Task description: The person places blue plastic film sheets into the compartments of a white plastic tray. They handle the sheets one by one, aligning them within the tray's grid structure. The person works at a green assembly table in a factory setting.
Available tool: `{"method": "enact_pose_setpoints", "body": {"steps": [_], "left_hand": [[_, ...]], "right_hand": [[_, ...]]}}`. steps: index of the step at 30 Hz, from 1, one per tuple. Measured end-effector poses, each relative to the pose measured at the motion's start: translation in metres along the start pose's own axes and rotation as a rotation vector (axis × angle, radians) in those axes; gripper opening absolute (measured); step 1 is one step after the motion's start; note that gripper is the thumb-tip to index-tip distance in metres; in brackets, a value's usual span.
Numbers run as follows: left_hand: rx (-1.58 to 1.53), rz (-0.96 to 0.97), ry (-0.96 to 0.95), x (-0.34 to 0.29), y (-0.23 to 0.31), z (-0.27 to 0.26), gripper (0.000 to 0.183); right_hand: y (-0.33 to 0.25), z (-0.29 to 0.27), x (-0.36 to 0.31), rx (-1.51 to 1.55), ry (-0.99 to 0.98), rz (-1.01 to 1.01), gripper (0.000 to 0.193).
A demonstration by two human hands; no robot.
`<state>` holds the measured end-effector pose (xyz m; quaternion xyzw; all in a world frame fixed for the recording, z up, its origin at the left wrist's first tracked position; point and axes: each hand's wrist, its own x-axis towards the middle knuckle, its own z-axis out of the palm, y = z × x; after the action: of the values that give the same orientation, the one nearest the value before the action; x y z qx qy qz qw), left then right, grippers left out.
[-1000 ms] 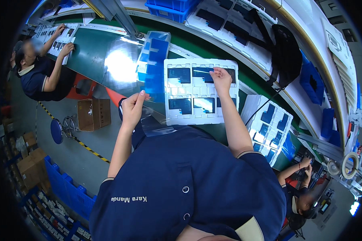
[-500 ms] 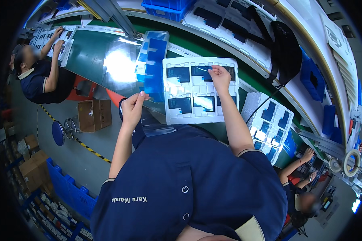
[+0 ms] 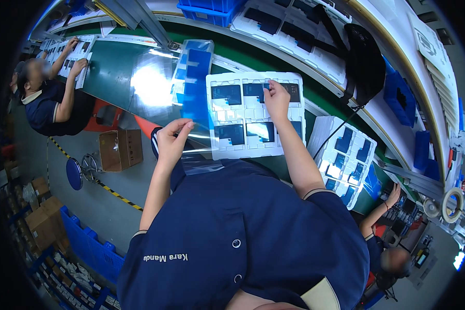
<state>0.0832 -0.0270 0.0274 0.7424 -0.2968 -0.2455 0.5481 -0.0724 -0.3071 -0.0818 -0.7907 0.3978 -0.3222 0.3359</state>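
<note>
A white moulded tray (image 3: 235, 114) lies before me with several flat black rectangular parts in its pockets, some with small blue tabs. My right hand (image 3: 277, 101) is over the top middle part (image 3: 251, 92), its thumb and forefinger pinched together at that part's right end. What the fingertips hold is too small to make out. Left of the tray, my left hand (image 3: 171, 139) is raised with thumb and forefinger together; anything between them cannot be made out. Clear film (image 3: 201, 135) shows between this hand and the tray. Blue film pieces on a clear sheet (image 3: 196, 70) lie beyond it.
To the right is a stack of white trays (image 3: 323, 135) with black parts. A shelf beyond carries another tray (image 3: 243, 26), a black bag (image 3: 366, 62) and blue bins (image 3: 204, 15). Co-workers sit at far left (image 3: 51, 98) and lower right (image 3: 377, 248).
My right hand has moved slightly left, and the thin pale strip seen at its fingertips no longer shows. My left forefinger has come forward beside the thumb.
</note>
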Motion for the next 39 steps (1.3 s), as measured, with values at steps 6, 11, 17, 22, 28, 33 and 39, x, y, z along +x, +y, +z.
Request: {"method": "enact_pose_setpoints", "body": {"steps": [6, 11, 17, 22, 28, 33, 39], "left_hand": [[-0.292, -0.013, -0.027, -0.006, 0.017, 0.020, 0.048], [-0.246, 0.004, -0.140, -0.007, 0.023, 0.027, 0.060], [-0.354, -0.088, -0.158, -0.010, 0.019, 0.027, 0.029], [-0.232, -0.060, -0.113, -0.011, 0.013, 0.029, 0.015], [0.326, 0.038, -0.226, -0.007, 0.012, 0.023, 0.031], [0.013, -0.025, -0.133, -0.004, 0.000, 0.026, 0.051], [-0.011, -0.048, 0.007, -0.002, -0.007, 0.005, 0.048]], "right_hand": [[-0.071, -0.002, -0.038, 0.393, -0.359, 0.141, 0.050], [-0.120, -0.023, -0.057, 0.988, -0.698, 0.275, 0.041], [-0.112, -0.031, -0.055, 0.774, -0.703, 0.163, 0.016], [-0.099, -0.031, -0.062, 0.761, -0.678, 0.056, 0.016], [-0.100, -0.041, -0.067, 0.918, -0.618, 0.296, 0.013], [-0.046, -0.047, -0.048, 1.470, -0.409, 0.732, 0.014], [0.065, -0.075, 0.012, 0.713, 0.029, 0.438, 0.023]]}}
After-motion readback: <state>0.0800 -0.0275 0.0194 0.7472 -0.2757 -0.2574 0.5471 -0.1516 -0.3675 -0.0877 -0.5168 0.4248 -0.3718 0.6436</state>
